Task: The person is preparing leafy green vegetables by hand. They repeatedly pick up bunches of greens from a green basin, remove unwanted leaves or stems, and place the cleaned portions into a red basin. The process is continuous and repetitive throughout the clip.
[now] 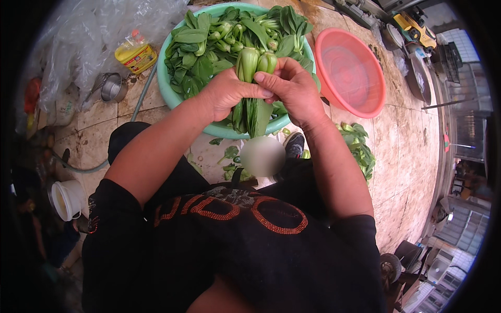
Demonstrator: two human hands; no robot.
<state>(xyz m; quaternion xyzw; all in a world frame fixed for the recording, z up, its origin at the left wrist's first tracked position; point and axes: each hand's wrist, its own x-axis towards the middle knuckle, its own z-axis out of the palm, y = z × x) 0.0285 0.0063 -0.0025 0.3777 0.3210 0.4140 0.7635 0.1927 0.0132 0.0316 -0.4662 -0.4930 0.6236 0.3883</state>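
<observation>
My left hand (pixel 231 92) is closed around a head of bok choy (pixel 247 66), its pale green base pointing away from me and its leaves hanging toward me. My right hand (pixel 293 88) grips a second base (pixel 267 62) right beside it, with the thumbs of both hands nearly meeting over the stems. Both hands are above the near part of a large green plastic basin (pixel 166 88), which is heaped with more bok choy (pixel 201 70). The leaves overlap below my fingers, so which leaf belongs to which head cannot be told.
A pink plastic basin (pixel 350 72) stands right of the green one. Bok choy (pixel 358 146) lies on the tiled floor at right; loose leaves (pixel 231 152) lie near my shoe (pixel 294 144). At left are a hose (pixel 145 94), a metal pot (pixel 113 88), a yellow container (pixel 137 58) and a white bucket (pixel 68 199).
</observation>
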